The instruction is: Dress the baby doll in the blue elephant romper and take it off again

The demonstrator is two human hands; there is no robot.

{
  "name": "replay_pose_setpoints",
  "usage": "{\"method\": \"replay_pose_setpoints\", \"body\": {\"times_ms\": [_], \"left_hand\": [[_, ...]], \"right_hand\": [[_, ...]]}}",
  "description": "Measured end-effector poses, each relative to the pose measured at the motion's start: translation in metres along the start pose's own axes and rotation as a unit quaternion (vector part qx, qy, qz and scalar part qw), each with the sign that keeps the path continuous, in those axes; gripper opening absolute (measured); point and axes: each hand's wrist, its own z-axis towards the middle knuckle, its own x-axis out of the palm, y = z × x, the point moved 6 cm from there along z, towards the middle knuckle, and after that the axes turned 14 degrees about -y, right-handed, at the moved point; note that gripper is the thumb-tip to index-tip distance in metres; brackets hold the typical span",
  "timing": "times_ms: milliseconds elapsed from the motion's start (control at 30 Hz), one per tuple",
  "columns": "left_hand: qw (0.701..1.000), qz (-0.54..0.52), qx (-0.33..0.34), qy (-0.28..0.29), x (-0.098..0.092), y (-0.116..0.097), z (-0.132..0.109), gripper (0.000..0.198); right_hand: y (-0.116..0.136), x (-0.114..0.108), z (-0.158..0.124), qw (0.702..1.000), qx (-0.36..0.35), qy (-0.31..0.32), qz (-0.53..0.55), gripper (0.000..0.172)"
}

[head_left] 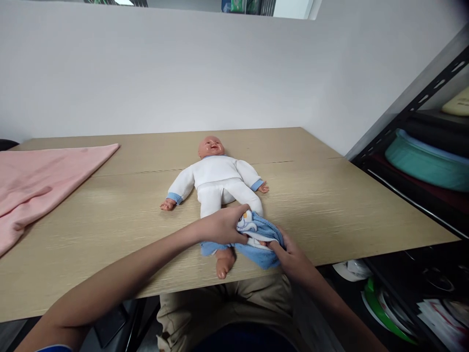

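A baby doll (216,168) lies on its back on the table, head away from me, in a white cloth body with blue cuffs. A blue garment (262,225) with a white cartoon figure is bunched at the lower leg on the right. My left hand (227,224) grips its near-left edge, thumb and fingers closed on the cloth. My right hand (289,254) pinches the opposite edge. Between them a bit of the doll's foot shows inside the opening. Blue fabric also rings the other ankle, and the bare foot (224,264) sticks out below.
A pink cloth (40,183) is spread over the left of the wooden table (330,205). White partition walls (164,73) rise behind and to the right. A black metal rack (406,122) at the right holds a teal item (427,159). A lower shelf has papers and other items.
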Motion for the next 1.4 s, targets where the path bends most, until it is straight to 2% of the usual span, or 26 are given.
{"method": "replay_pose_setpoints", "body": {"times_ms": [100,233,300,400,533,667,767,867,1000,1100,1300,1400], "left_hand": [[0.995,-0.093,-0.028,-0.018,-0.003,0.006,0.003,0.043],[0.985,-0.159,-0.061,-0.032,-0.004,0.012,0.005,0.049],[0.982,-0.173,-0.05,-0.049,-0.007,0.013,0.006,0.049],[0.983,-0.172,-0.025,-0.058,-0.011,0.012,0.007,0.044],[0.983,-0.171,0.012,-0.061,-0.015,0.008,0.009,0.045],[0.983,-0.177,0.026,-0.046,-0.013,0.007,0.01,0.032],[0.983,-0.179,0.03,-0.04,-0.015,0.007,0.01,0.024],[0.985,-0.163,0.041,-0.021,-0.021,0.007,0.01,0.018],[0.989,-0.141,0.041,-0.002,-0.028,0.005,0.01,0.034],[0.99,-0.133,0.043,-0.001,-0.031,0.004,0.01,0.046],[0.99,-0.124,0.035,-0.059,-0.034,0.004,0.009,0.046],[0.983,-0.163,0.031,-0.072,-0.033,0.001,0.008,0.043]], "right_hand": [[0.0,0.004,-0.004,1.0,-0.012,-0.02,0.006,0.04],[-0.002,0.006,-0.005,0.995,-0.052,-0.057,0.058,0.048],[-0.005,0.004,-0.001,0.99,-0.082,-0.076,0.089,0.05],[-0.006,0.0,0.007,0.983,-0.122,-0.096,0.096,0.045],[0.002,-0.007,0.017,0.979,-0.15,-0.098,0.093,0.04],[0.015,-0.013,0.026,0.98,-0.165,-0.059,0.092,0.045],[0.027,-0.017,0.034,0.98,-0.187,-0.003,0.076,0.036],[0.03,-0.021,0.047,0.982,-0.171,0.052,0.055,0.032],[0.022,-0.016,0.071,0.984,-0.086,0.123,0.094,0.045],[0.021,-0.01,0.082,0.979,-0.047,0.145,0.132,0.055],[0.051,-0.016,0.077,0.976,-0.128,0.157,0.078,0.051],[0.07,-0.015,0.081,0.966,-0.189,0.172,0.03,0.039]]}}
